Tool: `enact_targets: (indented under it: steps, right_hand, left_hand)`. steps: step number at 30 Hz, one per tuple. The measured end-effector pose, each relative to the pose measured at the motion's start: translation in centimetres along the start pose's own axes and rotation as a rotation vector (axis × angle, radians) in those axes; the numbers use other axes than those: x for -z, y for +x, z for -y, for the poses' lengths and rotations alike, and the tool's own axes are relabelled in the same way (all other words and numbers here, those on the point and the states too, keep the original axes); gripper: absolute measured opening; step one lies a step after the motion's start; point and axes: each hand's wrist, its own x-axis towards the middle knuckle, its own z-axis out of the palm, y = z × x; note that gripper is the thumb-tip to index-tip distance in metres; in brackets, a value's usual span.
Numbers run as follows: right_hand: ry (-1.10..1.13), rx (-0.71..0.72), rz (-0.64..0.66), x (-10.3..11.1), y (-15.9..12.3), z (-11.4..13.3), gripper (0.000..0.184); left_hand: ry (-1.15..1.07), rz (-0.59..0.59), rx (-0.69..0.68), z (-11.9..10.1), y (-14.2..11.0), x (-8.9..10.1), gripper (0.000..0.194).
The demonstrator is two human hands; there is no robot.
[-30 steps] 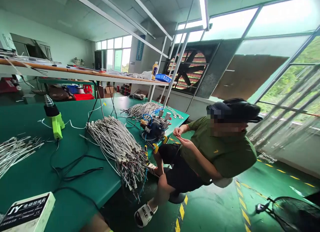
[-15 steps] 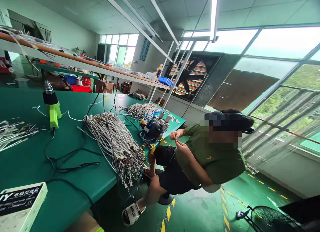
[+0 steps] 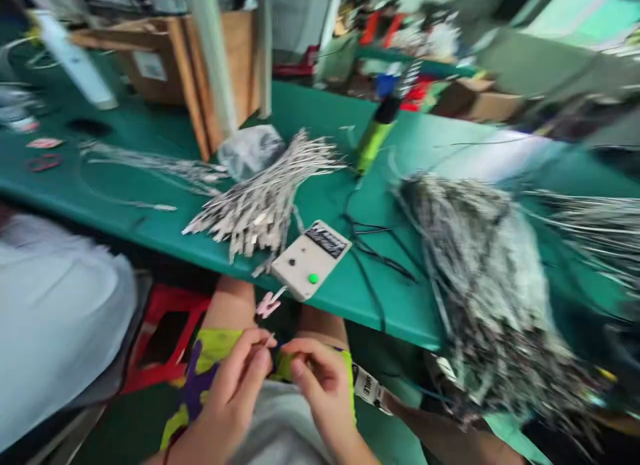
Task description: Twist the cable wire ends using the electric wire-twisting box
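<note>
My left hand [image 3: 235, 378] and my right hand [image 3: 320, 385] meet over my lap, below the edge of the green table [image 3: 150, 218]. Both pinch at the same small thing between their fingertips, too blurred to name. A white control box [image 3: 310, 259] with a green button sits at the table edge just above my hands. To its left lies a fanned bundle of grey wires [image 3: 265, 201].
A big heap of grey wires [image 3: 480, 285] covers the right of the table. A yellow-green tool [image 3: 375, 135] stands behind the box, with black cables [image 3: 375, 251] trailing. A person in white [image 3: 55, 318] sits at the left beside a red stool [image 3: 165, 331]. Cardboard boxes [image 3: 160, 58] stand behind.
The view has swung down and to the left, from the seated co-worker and the windows to my own lap. My two hands have come into view, pinched together.
</note>
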Motion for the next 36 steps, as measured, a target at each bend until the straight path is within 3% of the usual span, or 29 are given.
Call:
enact_targets:
  steps: [3, 7, 14, 22, 28, 36]
  right_hand:
    - [0.116, -0.127, 0.038, -1.2, 0.4, -0.7, 0.033]
    - [0.209, -0.28, 0.019, -2.0, 1.0, 0.8, 0.031]
    - [0.218, -0.389, 0.048, -3.0, 1.8, 0.9, 0.036]
    - [0.157, -0.439, 0.093, -3.2, 2.0, 0.5, 0.031]
    - [0.042, -0.311, 0.102, -3.1, 2.4, 1.4, 0.021]
    - [0.055, -0.335, 0.166, -3.0, 3.0, 1.4, 0.024]
  left_hand:
    - [-0.051, 0.008, 0.044, 1.1, -0.4, -0.6, 0.049]
    - [-0.083, 0.041, 0.078, 1.3, -0.1, -1.0, 0.049]
    - [-0.196, 0.009, 0.047, 2.1, 0.0, -0.1, 0.048]
    - [-0.227, -0.07, 0.045, 2.8, 0.3, 0.5, 0.045]
    - [-0.256, 0.011, 0.031, 1.8, 0.9, 0.9, 0.046]
    - [-0.182, 0.003, 0.045, 2.0, 1.2, 1.0, 0.048]
